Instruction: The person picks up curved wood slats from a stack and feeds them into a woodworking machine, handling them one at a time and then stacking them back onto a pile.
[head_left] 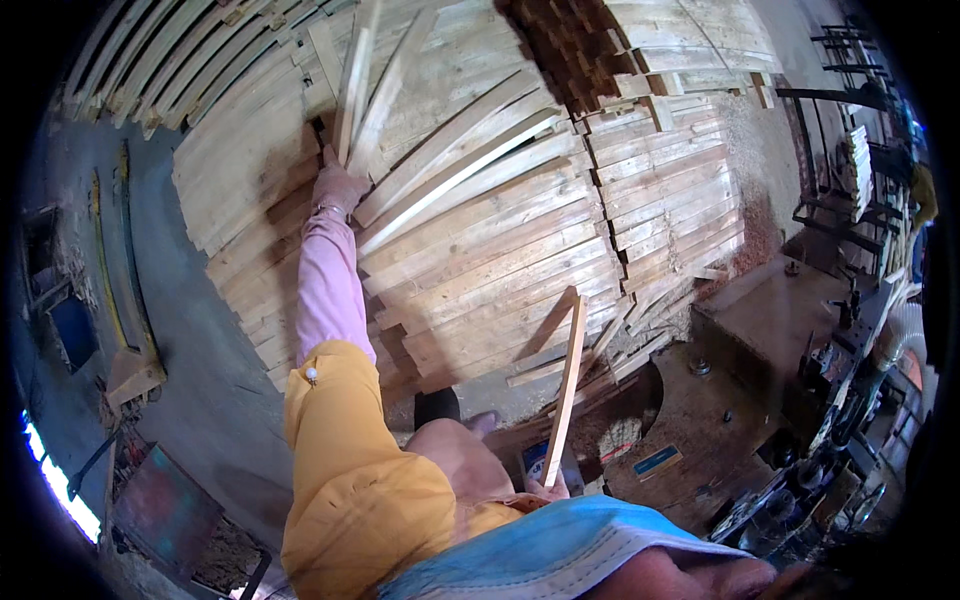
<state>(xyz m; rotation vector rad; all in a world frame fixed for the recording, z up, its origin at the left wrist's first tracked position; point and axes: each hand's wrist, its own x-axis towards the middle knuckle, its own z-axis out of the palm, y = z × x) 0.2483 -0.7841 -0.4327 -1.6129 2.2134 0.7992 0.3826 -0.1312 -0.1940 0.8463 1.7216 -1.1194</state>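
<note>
My left hand (340, 187) reaches far forward over a broad layer of pale planks. Its fingers close around the near end of a wooden strip (352, 90) that points away toward the top of the view. Just right of that hand, another loose strip (395, 85) slants across the layer, and more strips (460, 180) fan out at an angle. Close to my body, my right hand (548, 488) grips the lower end of a long, narrow wooden strip (568, 385), which rises tilted. Part of the right hand is hidden by my clothing.
Slatted wood (180, 55) is stacked at the far left. Beyond the planks, at the top, is a dark stack of wood ends (570, 50). A machine table (690, 420) with a ribbed hose (905, 335) stands at right. A long-handled tool (135, 370) lies on the left floor.
</note>
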